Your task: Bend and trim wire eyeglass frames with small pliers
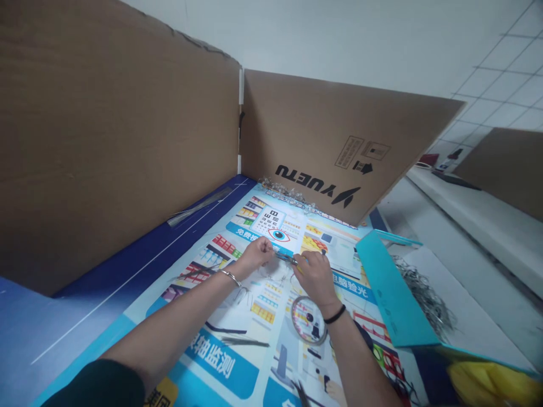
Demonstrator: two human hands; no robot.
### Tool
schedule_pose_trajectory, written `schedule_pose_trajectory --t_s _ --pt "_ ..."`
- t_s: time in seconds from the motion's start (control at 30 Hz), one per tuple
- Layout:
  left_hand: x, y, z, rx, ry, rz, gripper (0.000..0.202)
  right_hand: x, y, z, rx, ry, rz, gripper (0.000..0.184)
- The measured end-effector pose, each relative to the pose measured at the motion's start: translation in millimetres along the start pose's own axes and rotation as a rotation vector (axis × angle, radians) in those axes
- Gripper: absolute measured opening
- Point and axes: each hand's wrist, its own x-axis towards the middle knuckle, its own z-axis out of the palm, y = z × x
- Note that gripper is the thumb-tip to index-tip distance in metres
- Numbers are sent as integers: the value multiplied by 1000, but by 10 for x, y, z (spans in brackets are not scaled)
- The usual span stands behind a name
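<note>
My left hand (257, 254) is closed in a pinch at the middle of the printed sheet. A thin wire, hard to make out, seems to be between its fingertips. My right hand (316, 277) grips a pair of pliers (285, 257), its jaws pointing left towards the left fingertips. Part of the handles is hidden in the fist. Beside the right wrist lies a round coil of wire (293, 327). A small bundle of straight wire pieces (245, 341) and a black strip (226, 329) rest nearer to me.
Tall cardboard panels (127, 141) stand left and behind. Small clear loops (288, 191) lie along the back panel's foot. On the right, a turquoise box (392, 299) holds tangled wire (424, 294). Something yellow (492, 384) sits lower right. Dark pointed tips (302, 393) show at the bottom.
</note>
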Motion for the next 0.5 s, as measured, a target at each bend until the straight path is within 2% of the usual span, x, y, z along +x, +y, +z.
schedule_pose_trajectory --t_s 0.5 --pt "0 10 10 2 8 -10 15 -16 1 14 -9 13 -15 14"
